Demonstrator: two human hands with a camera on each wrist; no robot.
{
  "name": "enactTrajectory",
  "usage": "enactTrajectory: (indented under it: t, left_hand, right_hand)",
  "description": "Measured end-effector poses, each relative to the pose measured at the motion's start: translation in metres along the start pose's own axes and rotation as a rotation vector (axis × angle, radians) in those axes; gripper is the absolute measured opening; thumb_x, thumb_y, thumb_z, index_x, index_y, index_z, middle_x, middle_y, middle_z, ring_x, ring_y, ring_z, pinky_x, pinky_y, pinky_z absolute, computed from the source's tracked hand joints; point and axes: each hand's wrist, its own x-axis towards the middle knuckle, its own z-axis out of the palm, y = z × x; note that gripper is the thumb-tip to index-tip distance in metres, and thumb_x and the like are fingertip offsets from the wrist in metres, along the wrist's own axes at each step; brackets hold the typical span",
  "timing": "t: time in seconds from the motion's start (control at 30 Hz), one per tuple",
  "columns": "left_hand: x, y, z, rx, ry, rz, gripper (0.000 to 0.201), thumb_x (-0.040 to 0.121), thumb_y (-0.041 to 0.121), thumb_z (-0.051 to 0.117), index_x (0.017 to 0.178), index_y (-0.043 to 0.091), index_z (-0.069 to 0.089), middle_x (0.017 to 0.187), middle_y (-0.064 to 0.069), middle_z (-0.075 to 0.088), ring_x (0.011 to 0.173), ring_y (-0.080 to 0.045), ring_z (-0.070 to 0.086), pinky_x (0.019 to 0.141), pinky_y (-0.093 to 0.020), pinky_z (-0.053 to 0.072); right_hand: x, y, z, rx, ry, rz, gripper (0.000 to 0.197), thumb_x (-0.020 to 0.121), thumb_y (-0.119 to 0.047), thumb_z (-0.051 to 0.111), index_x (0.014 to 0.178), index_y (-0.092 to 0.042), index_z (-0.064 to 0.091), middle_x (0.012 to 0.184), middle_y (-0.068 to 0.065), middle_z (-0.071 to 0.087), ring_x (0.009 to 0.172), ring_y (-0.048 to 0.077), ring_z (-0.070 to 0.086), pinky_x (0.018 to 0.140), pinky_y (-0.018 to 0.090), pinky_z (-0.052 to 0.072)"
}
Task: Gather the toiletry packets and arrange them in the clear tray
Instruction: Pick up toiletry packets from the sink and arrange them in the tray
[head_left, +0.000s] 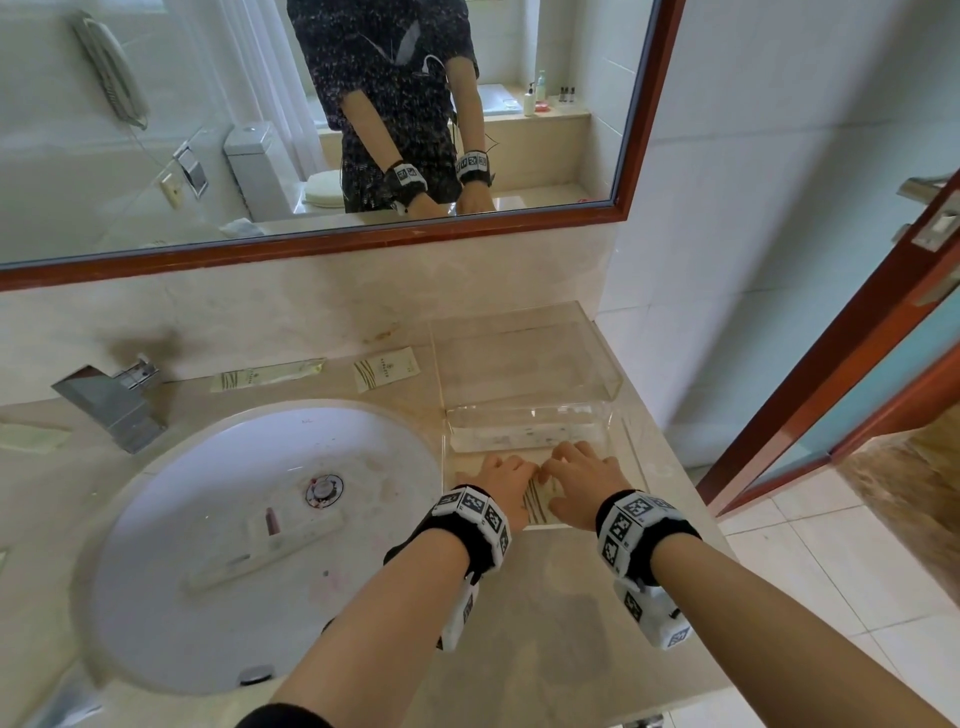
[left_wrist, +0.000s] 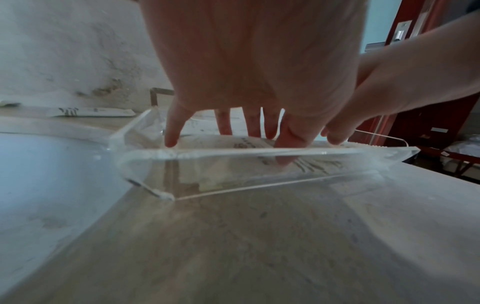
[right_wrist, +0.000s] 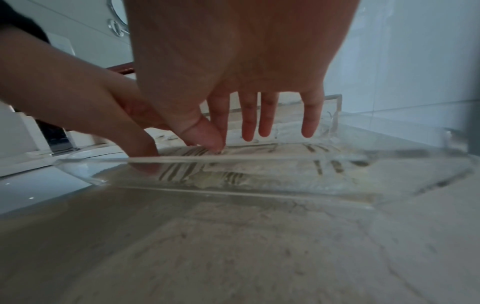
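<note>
A clear tray (head_left: 631, 457) stands on the marble counter right of the sink. Cream packets with olive stripes (head_left: 537, 506) lie flat inside it. Both hands reach into the tray side by side. My left hand (head_left: 506, 480) presses straight, spread fingers (left_wrist: 171, 139) onto the packets (left_wrist: 317, 164). My right hand (head_left: 582, 475) touches them (right_wrist: 182, 170) with its thumb, its other fingers (right_wrist: 248, 133) hanging straight above. More packets lie outside: a long one (head_left: 267, 374) and a square one (head_left: 385, 368) by the back wall, and another long one (head_left: 265, 545) in the sink.
A second clear acrylic box (head_left: 524, 358) sits right behind the tray. The white basin (head_left: 156, 597) and chrome faucet (head_left: 111, 402) are to the left, with another packet (head_left: 31, 439) at the far left. A small pink item (head_left: 271, 521) lies in the sink. An open door (head_left: 831, 389) stands on the right.
</note>
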Motion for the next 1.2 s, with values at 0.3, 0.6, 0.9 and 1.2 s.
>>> enactTrajectory:
  t: [0.3,0.6,0.9,1.2]
  left_hand:
    - [-0.003,-0.007,-0.008,0.195,0.004,-0.006,0.050,0.086,0.022,0.057,0.133,0.027,0.041,0.138,0.002,0.041,0.134,-0.022,0.032,0.108,-0.072,0.008]
    - [-0.007,-0.004,-0.008,0.059,0.052,-0.073,0.057,0.085,0.019,0.054,0.139,0.023,0.036,0.145,-0.003,0.035,0.135,-0.025,0.029,0.105,-0.053,0.027]
    - [-0.006,-0.004,-0.004,0.011,0.038,-0.088,0.053,0.088,0.023,0.054,0.138,0.021,0.037,0.145,-0.004,0.035,0.136,-0.025,0.030,0.105,-0.051,0.027]
    - [-0.002,-0.002,-0.005,-0.043,0.022,-0.096,0.054,0.089,0.024,0.055,0.139,0.021,0.037,0.144,-0.004,0.035,0.136,-0.025,0.029,0.105,-0.052,0.027]
  right_hand:
    - [0.002,0.001,-0.001,-0.024,-0.039,0.078,0.030,0.085,-0.029,0.057,0.115,-0.025,0.056,0.127,0.002,0.045,0.123,0.024,0.037,0.100,0.046,0.038]
    - [0.008,-0.011,-0.001,0.067,-0.078,0.044,0.030,0.088,-0.029,0.049,0.114,-0.032,0.063,0.138,-0.001,0.039,0.135,0.023,0.024,0.105,0.049,0.032]
    - [0.011,0.017,-0.010,0.098,0.004,0.224,0.043,0.091,-0.013,0.043,0.131,-0.025,0.049,0.143,-0.001,0.040,0.136,0.021,0.029,0.110,0.048,0.029]
    - [0.011,0.017,-0.006,0.035,-0.060,0.191,0.041,0.090,-0.011,0.040,0.128,-0.020,0.050,0.136,0.002,0.044,0.130,0.023,0.038,0.107,0.045,0.036]
